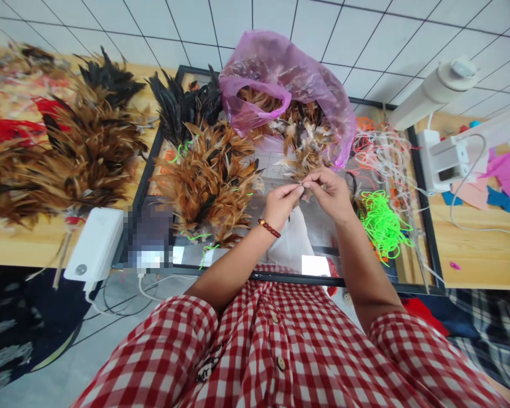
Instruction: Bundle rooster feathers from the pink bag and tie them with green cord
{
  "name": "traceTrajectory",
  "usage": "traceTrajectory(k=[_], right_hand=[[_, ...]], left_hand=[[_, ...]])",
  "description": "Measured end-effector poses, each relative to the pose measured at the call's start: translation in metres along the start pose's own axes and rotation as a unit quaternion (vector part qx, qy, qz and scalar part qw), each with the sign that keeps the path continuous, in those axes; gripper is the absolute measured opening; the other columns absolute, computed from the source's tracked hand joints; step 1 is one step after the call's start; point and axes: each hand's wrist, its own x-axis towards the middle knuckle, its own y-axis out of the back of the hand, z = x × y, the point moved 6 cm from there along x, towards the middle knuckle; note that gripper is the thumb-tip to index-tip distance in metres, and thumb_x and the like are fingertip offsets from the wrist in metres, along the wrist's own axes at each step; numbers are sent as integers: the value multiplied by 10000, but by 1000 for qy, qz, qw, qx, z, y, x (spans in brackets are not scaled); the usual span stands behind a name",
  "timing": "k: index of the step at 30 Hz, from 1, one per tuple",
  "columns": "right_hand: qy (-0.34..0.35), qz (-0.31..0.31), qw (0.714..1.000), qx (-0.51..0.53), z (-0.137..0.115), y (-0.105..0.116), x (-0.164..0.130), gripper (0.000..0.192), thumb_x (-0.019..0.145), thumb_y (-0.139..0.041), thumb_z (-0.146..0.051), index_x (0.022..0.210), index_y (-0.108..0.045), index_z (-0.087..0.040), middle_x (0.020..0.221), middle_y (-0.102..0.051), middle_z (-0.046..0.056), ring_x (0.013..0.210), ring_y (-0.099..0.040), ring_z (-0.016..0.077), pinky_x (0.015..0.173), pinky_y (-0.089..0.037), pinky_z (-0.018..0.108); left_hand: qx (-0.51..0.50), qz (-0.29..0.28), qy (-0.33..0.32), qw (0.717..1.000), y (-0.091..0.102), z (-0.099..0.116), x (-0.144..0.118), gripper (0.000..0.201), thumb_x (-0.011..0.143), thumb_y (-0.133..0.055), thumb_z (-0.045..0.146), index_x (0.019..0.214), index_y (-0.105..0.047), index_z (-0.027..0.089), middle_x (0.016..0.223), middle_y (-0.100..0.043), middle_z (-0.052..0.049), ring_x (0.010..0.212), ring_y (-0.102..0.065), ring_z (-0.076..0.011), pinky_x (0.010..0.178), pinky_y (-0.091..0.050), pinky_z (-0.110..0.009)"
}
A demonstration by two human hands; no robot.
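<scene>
Two hands [280, 205] [332, 195] pinch fingers [291, 191] closed, contents too small to tell, near one purple bag [301, 73].

Just off centre towards three o'clock, the left hand [279, 205] and right hand [332, 191] meet — whether each pinches anything is too small to tell. At twelve, the bag [334, 93] veils some of the feathers [312, 127] behind its film. Blocky pixels mask the device [153, 232] at nine. The left edge cuts off the scraps [29, 85] at ten, blurred past naming, and the dark cloth [8, 334] at eight. The right edge crops the offcuts [508, 175] at three, the tube [499, 133] just above them, and the plaid cloth [488, 328] at four. The shirt [272, 340] runs out at six — its dark mark [210, 364], towards seven, unreadable.
</scene>
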Motion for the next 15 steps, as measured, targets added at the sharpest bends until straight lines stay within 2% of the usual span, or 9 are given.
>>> traceTrajectory(k=[6, 9, 12, 15], right_hand=[[-76, 42, 992, 95, 22, 0, -2, 424, 818, -742, -658, 864, -715, -237, 786, -665, 16, 703, -589, 162, 699, -493, 339], [-77, 4, 989, 130, 19, -6, -1, 408, 792, -785, -622, 900, -716, -235, 800, -652, 11, 683, -576, 147, 671, -487, 319], [-83, -25, 987, 138, 16, -11, -1, 413, 767, -807, -606, 773, -669, -216, 741, -607, 8, 668, -543, 141, 646, -457, 306], [-122, 50, 976, 176, 25, -6, -1, 490, 749, -778, -676, 716, -580, -229, 657, -497, -21, 613, -453, 130, 597, -402, 290]], left_hand=[[2, 5, -10, 1000, -1, 5, -1, 103, 719, -850, 187, 658, -767, 182, 593, -684, 19, 596, -579, -84, 700, -456, -236], [25, 0, -9, 1000, -1, 5, -1, 136, 732, -833, 193, 625, -749, 180, 567, -661, 23, 581, -557, -86, 670, -435, -233], [61, -19, -20, 998, -1, 4, -1, 167, 744, -812, 191, 593, -740, 182, 541, -638, 25, 541, -507, -78, 643, -417, -233], [81, -22, -24, 996, 0, 3, -3, 145, 740, -788, 152, 604, -757, 190, 515, -621, 32, 526, -494, -74, 632, -414, -228]])
